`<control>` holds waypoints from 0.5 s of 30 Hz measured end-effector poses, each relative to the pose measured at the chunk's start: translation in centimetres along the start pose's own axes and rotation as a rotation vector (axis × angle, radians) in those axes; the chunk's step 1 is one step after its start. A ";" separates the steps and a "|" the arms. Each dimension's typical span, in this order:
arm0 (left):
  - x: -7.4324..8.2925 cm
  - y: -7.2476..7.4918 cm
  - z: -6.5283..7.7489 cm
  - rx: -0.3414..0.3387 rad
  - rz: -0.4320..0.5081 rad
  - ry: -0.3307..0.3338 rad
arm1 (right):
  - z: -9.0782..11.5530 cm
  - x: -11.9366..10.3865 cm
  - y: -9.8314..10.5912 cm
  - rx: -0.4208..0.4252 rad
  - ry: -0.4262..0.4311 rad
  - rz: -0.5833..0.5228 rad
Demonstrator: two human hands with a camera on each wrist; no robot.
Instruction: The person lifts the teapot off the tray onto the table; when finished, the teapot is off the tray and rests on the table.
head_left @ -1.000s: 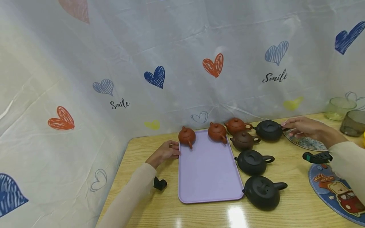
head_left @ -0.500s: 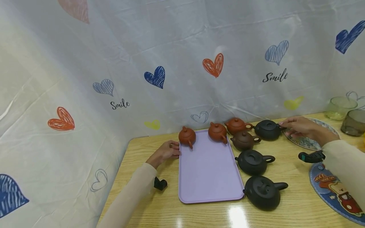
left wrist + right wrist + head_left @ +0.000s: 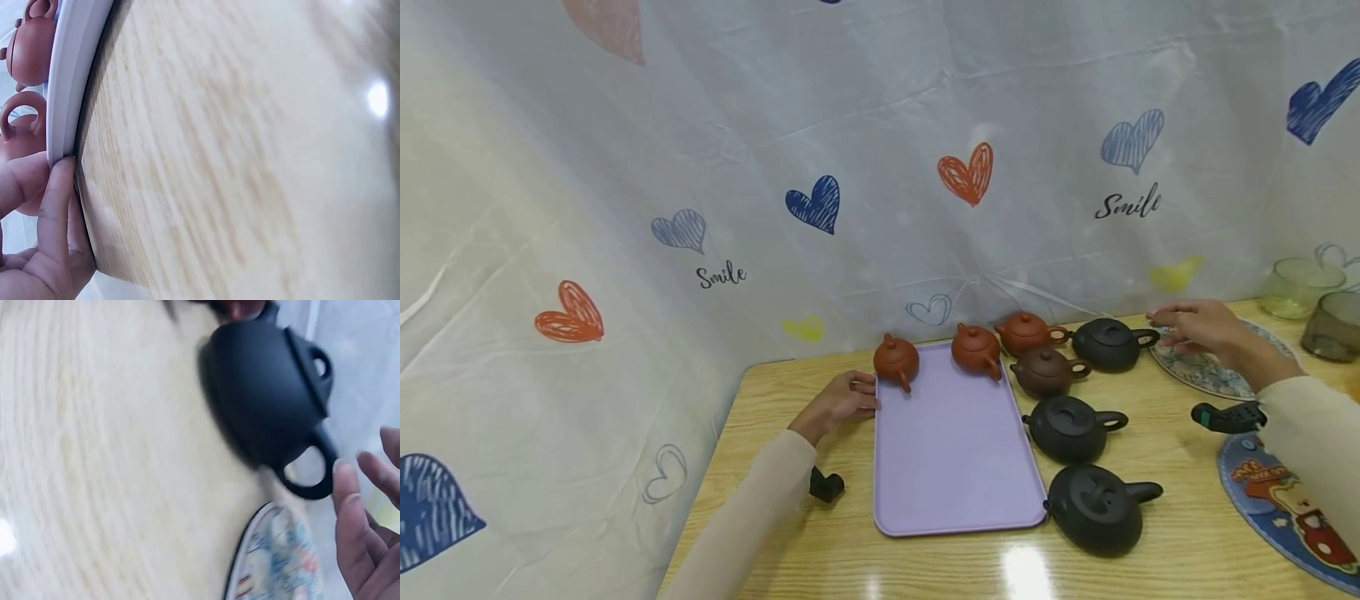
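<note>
Head view, lower centre: a lilac tray (image 3: 955, 467) lay on the wooden table (image 3: 767, 408), bearing one reddish teapot (image 3: 896, 360) at its upper-left corner and a second reddish teapot (image 3: 976, 348) at its upper-right. On its left edge the left hand (image 3: 842, 398) pinched the rim, digits on either side of it. Right of centre, a black teapot (image 3: 1105, 343) stood upright, handle (image 3: 309, 492) pointing right. Just beside that handle was the right hand (image 3: 1206, 327), fingers loosely parted and gripping nothing; whether a fingertip touched it could not be told. Below this hand lay a patterned round mat (image 3: 1210, 377). Along the tray's right side stood a third reddish teapot (image 3: 1024, 332), a brown teapot (image 3: 1042, 372) and two dark teapots (image 3: 1071, 429).
</note>
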State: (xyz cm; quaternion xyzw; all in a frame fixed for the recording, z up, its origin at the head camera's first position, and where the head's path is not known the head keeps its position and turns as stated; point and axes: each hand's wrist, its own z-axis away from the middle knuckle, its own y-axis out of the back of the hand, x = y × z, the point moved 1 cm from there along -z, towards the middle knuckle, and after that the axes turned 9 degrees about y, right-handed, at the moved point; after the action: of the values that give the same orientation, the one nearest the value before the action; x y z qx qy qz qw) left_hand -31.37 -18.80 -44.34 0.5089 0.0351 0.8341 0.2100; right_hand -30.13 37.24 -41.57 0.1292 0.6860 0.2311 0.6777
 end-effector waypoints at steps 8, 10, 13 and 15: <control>0.2 0.0 0.2 0.010 -0.003 -0.003 | 0.0 -4.7 -1.2 0.032 0.086 -0.022; 0.2 0.0 0.2 0.010 -0.005 -0.003 | -0.2 -6.3 -2.4 0.010 0.104 -0.011; 0.2 0.1 0.1 0.004 -0.006 -0.004 | -0.6 -8.6 -4.7 -0.034 0.132 -0.003; 0.1 0.0 0.0 0.001 -0.006 -0.003 | -1.0 -10.1 -6.4 -0.058 0.144 -0.009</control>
State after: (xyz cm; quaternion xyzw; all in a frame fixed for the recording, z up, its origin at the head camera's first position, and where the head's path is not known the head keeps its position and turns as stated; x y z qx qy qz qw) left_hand -31.43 -18.77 -44.22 0.5102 0.0369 0.8326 0.2122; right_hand -29.76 26.61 -35.94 0.0895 0.7266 0.2562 0.6313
